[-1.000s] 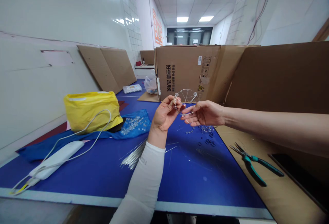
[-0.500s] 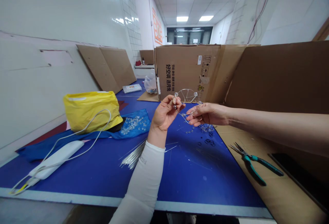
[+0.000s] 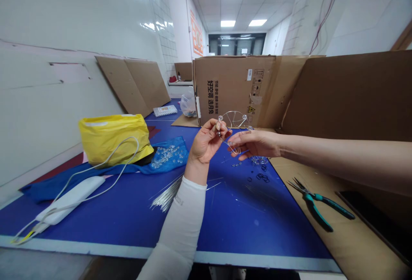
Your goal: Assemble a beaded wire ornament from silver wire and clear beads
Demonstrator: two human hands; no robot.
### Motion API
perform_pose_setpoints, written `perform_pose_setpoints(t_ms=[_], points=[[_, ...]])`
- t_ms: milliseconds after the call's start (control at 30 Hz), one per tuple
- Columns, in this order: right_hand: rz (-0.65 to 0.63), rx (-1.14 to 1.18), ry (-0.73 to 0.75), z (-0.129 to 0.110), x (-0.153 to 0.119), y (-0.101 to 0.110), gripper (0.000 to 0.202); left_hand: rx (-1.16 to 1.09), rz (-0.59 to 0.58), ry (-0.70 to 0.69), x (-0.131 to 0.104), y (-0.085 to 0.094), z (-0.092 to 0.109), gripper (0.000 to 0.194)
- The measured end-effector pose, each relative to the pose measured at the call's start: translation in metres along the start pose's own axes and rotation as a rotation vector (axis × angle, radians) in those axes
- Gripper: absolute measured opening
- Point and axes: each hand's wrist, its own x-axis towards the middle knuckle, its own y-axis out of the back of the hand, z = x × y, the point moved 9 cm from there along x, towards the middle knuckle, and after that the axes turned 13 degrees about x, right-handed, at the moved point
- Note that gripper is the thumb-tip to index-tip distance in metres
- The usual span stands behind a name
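A thin silver wire frame (image 3: 234, 112) with clear beads at its bends is held up above the blue table. My left hand (image 3: 206, 140) pinches its left side between thumb and fingers, beside a bead. Its lower part is between the fingertips of my right hand (image 3: 249, 143), which comes in from the right. The fingers partly hide the wire there. Below my right hand lie small clear beads (image 3: 237, 164) and black rings (image 3: 262, 178). A bundle of straight wires (image 3: 167, 195) lies beside my left forearm.
Green-handled pliers (image 3: 317, 203) and a black flat object (image 3: 373, 215) rest on cardboard at the right. At the left are a yellow bag (image 3: 114, 139), a blue cloth with clear beads (image 3: 167, 155) and a white power strip (image 3: 71, 196). Cardboard boxes (image 3: 234, 78) stand behind.
My right hand has shifted slightly left along the lower wire, closer to my left hand. My left hand and the frame have hardly moved.
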Motion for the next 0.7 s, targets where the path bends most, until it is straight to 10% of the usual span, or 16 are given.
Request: perform_pose_setpoints(t_ms=[700], points=[[-0.024,0.147,-0.052,0.008,0.002,0.003,0.02,0.008,0.01,-0.018,0.0,0.001,0.002,0.019]])
